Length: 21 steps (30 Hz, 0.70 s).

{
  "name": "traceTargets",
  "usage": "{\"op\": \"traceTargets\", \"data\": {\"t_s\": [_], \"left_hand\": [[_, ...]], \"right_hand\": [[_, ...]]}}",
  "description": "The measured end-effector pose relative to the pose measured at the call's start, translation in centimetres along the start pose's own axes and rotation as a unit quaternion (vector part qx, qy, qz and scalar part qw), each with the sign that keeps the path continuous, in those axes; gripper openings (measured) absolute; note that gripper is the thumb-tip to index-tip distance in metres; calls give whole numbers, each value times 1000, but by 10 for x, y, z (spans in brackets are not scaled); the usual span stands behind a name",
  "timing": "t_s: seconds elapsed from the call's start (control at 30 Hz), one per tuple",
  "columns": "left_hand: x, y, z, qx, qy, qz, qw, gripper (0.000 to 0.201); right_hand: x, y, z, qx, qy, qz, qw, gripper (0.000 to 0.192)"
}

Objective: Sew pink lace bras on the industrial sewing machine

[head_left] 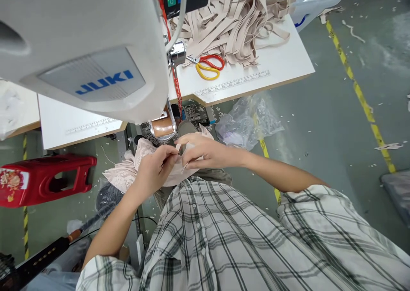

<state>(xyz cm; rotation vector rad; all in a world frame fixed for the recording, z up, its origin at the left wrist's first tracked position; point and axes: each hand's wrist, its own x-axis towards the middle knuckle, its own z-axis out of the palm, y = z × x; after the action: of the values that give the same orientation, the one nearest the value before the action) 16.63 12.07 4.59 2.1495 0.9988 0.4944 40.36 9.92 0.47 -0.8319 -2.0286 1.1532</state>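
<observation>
Close in front of my body, both hands meet over pale pink lace fabric [174, 178] that lies across my lap. My left hand [156, 165] pinches the fabric's upper edge between thumb and fingers. From the right, my right hand [205, 151] grips the same piece, its fingers curled down onto the cloth. A short end of pale strap [178, 147] shows between the two hands. More folded lace [123, 173] hangs in layers to the left of my left hand. Just beyond the hands is the lower arm of the sewing machine [163, 126].
The white JUKI machine head [96, 48] overhangs at upper left. On the white table [288, 65] lie a heap of beige straps [237, 18] and red-and-yellow-handled scissors [208, 67]. A red plastic stool [48, 179] stands left; a clear plastic bag [250, 120] is on the floor.
</observation>
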Motion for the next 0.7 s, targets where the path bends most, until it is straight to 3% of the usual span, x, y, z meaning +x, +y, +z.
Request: {"op": "traceTargets", "data": {"t_s": [0.1,0.27,0.47,0.6,0.7], "left_hand": [[2,3,-3,12,-9,11,1000,7],[1,8,-8,-6,-12,-9,1000,9],[3,15,-15,-22,-31,-67,997,10],[11,13,-14,11,-82,-85,993,9],[17,9,-15,22,-103,-98,990,8]], "right_hand": [[3,-5,6,-62,-48,-32,996,20],[5,-11,10,-170,-11,-89,981,26],[2,-19,18,-322,-3,-123,939,29],[2,-16,25,-363,-4,-129,923,31],[5,-10,31,-346,26,-128,929,28]]}}
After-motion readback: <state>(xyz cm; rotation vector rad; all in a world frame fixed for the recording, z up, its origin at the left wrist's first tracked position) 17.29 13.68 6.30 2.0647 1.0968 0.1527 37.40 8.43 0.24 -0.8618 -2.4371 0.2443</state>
